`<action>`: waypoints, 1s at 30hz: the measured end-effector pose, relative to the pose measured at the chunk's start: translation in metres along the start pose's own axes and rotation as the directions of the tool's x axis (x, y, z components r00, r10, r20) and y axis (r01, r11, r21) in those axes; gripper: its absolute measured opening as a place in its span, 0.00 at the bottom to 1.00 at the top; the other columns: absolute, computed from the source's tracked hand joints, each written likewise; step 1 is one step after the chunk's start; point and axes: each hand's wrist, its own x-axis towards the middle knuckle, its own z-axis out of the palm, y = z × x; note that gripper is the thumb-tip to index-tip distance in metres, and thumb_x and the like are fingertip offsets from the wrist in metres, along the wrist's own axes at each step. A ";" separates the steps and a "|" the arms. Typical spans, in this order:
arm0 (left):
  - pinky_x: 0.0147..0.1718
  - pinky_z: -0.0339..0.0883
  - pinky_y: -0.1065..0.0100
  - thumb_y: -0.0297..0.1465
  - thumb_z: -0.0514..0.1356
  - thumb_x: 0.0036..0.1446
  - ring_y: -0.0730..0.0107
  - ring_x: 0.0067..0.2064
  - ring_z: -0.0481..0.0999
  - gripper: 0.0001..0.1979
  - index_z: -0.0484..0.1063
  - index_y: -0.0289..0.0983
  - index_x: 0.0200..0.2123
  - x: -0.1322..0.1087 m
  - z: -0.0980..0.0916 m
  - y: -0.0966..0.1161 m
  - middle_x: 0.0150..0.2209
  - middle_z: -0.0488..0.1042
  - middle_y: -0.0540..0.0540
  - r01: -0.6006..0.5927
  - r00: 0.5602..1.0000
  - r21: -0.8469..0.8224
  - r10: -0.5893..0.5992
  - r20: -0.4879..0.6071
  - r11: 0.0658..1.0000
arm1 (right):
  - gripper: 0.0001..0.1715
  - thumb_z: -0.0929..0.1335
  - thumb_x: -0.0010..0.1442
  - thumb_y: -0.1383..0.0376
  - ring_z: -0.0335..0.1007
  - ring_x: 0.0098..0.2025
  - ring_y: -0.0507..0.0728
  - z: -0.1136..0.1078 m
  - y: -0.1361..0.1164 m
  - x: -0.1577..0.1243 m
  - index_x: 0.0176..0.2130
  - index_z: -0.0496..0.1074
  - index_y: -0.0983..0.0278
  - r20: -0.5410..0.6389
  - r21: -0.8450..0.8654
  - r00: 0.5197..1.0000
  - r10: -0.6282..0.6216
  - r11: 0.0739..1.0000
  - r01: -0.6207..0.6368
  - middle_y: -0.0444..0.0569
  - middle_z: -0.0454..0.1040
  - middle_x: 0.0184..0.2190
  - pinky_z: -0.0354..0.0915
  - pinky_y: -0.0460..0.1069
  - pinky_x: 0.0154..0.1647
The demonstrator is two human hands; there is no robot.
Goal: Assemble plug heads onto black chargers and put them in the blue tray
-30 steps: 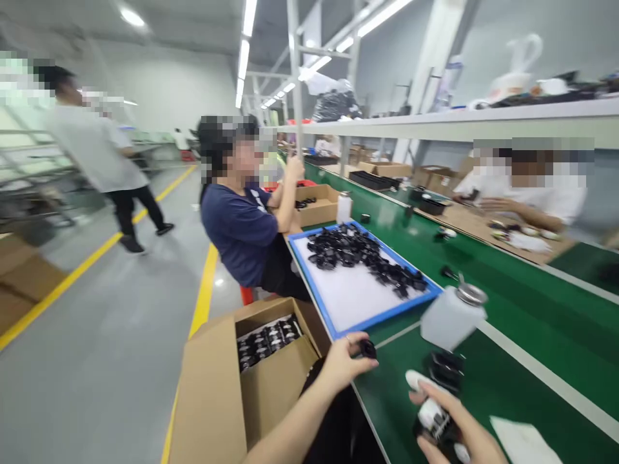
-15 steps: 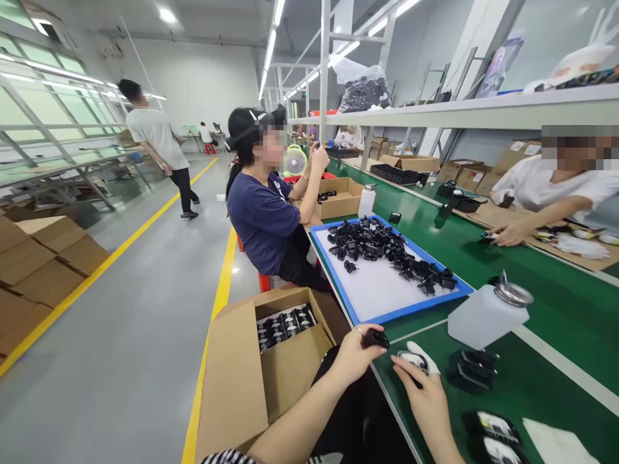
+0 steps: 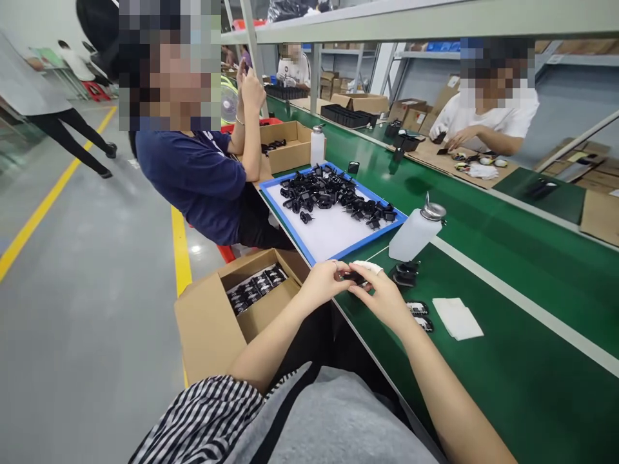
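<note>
Left hand: the left hand (image 3: 324,281) is raised above the table edge, with a small black plastic part (image 3: 354,277) pinched between its fingertips.
Right hand: the right hand (image 3: 383,295) is brought in close beside the left, and the same part is gripped from the other side; a white wrap (image 3: 366,265) is worn over a fingertip.
Green table: the forearms are held over the edge of a green table (image 3: 488,361).
Beside the hands: black parts (image 3: 405,274) are placed just right of the hands, near a plastic bottle with a metal top (image 3: 414,231). Labelled black parts (image 3: 418,314) lie nearer a folded white sheet (image 3: 457,318).
Tray: a blue-framed tray (image 3: 360,243) is covered by a heap of black plastic parts (image 3: 324,196).
Left of the table: a cardboard box (image 3: 203,322) is packed with rows of black parts (image 3: 256,287).
Co-workers: a seated person in a navy shirt (image 3: 193,180) is seen beyond the box; another in white (image 3: 488,119) is seen across the table.
</note>
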 end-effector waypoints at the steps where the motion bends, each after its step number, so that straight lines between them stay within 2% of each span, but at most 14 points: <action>1: 0.26 0.59 0.75 0.29 0.58 0.39 0.79 0.24 0.64 0.09 0.69 0.36 0.28 0.000 0.000 0.002 0.26 0.68 0.52 -0.026 1.000 0.040 0.026 0.005 0.999 | 0.17 0.62 0.48 0.62 0.63 0.38 0.55 -0.001 0.003 0.001 0.40 0.65 0.61 0.014 -0.020 1.000 0.007 1.000 -0.006 0.49 0.66 0.39 0.63 0.48 0.33; 5: 0.30 0.60 0.75 0.28 0.57 0.40 0.77 0.29 0.66 0.09 0.68 0.35 0.30 0.005 0.004 -0.005 0.28 0.68 0.51 -0.039 0.999 0.068 0.037 0.019 0.997 | 0.09 0.60 0.49 0.62 0.66 0.31 0.55 0.000 0.015 0.000 0.32 0.64 0.62 -0.119 -0.049 0.982 0.149 0.987 -0.156 0.46 0.70 0.30 0.62 0.50 0.32; 8: 0.29 0.60 0.74 0.29 0.59 0.37 0.75 0.29 0.66 0.20 0.65 0.35 0.38 0.011 0.010 -0.018 0.30 0.68 0.50 0.013 0.993 0.091 -0.024 0.119 0.996 | 0.10 0.59 0.50 0.61 0.67 0.31 0.56 0.004 0.020 -0.003 0.34 0.61 0.63 -0.173 -0.062 0.954 0.244 0.964 -0.258 0.48 0.70 0.29 0.62 0.49 0.30; 10: 0.28 0.60 0.74 0.31 0.60 0.37 0.75 0.28 0.67 0.25 0.62 0.34 0.42 0.014 0.016 -0.026 0.29 0.69 0.50 0.014 0.980 0.080 -0.029 0.196 0.997 | 0.11 0.59 0.50 0.62 0.67 0.31 0.57 0.007 0.021 -0.006 0.35 0.61 0.62 -0.125 -0.129 0.960 0.252 0.955 -0.268 0.48 0.70 0.30 0.62 0.49 0.29; 14: 0.26 0.59 0.75 0.34 0.58 0.41 0.76 0.24 0.66 0.21 0.64 0.35 0.41 0.014 0.026 -0.035 0.23 0.67 0.52 -0.012 0.974 0.028 0.006 0.225 1.000 | 0.12 0.59 0.50 0.62 0.68 0.30 0.57 0.009 0.025 -0.008 0.36 0.62 0.61 -0.046 -0.230 0.964 0.262 0.936 -0.265 0.47 0.71 0.30 0.63 0.48 0.27; 19: 0.24 0.59 0.76 0.36 0.57 0.42 0.77 0.23 0.67 0.21 0.64 0.36 0.42 0.014 0.025 -0.035 0.25 0.69 0.51 -0.082 0.960 0.017 0.074 0.269 0.996 | 0.16 0.57 0.51 0.63 0.66 0.38 0.58 0.008 0.032 -0.007 0.39 0.65 0.64 -0.006 -0.274 0.979 0.205 0.941 -0.199 0.50 0.70 0.37 0.63 0.50 0.35; 21: 0.24 0.58 0.76 0.36 0.56 0.43 0.76 0.24 0.68 0.19 0.65 0.36 0.41 0.016 0.023 -0.033 0.27 0.70 0.50 -0.101 0.960 0.066 0.080 0.267 0.993 | 0.18 0.57 0.51 0.63 0.65 0.40 0.58 0.008 0.034 -0.006 0.39 0.66 0.65 -0.001 -0.278 0.981 0.196 0.942 -0.188 0.51 0.69 0.39 0.63 0.50 0.37; 24: 0.25 0.58 0.76 0.35 0.56 0.43 0.73 0.27 0.69 0.16 0.67 0.37 0.38 0.021 0.022 -0.029 0.26 0.71 0.50 -0.138 0.958 0.198 0.080 0.274 0.970 | 0.18 0.57 0.51 0.63 0.66 0.38 0.57 0.006 0.034 -0.003 0.40 0.66 0.62 0.024 -0.255 0.978 0.207 0.947 -0.195 0.48 0.69 0.39 0.64 0.49 0.35; 30: 0.29 0.59 0.74 0.37 0.57 0.42 0.67 0.34 0.69 0.16 0.68 0.37 0.36 0.028 0.018 -0.020 0.30 0.71 0.47 -0.278 0.930 0.431 0.130 0.343 0.858 | 0.16 0.60 0.47 0.62 0.69 0.32 0.59 -0.003 0.027 0.005 0.38 0.64 0.63 0.118 -0.365 0.934 0.338 0.889 -0.276 0.48 0.72 0.32 0.63 0.48 0.27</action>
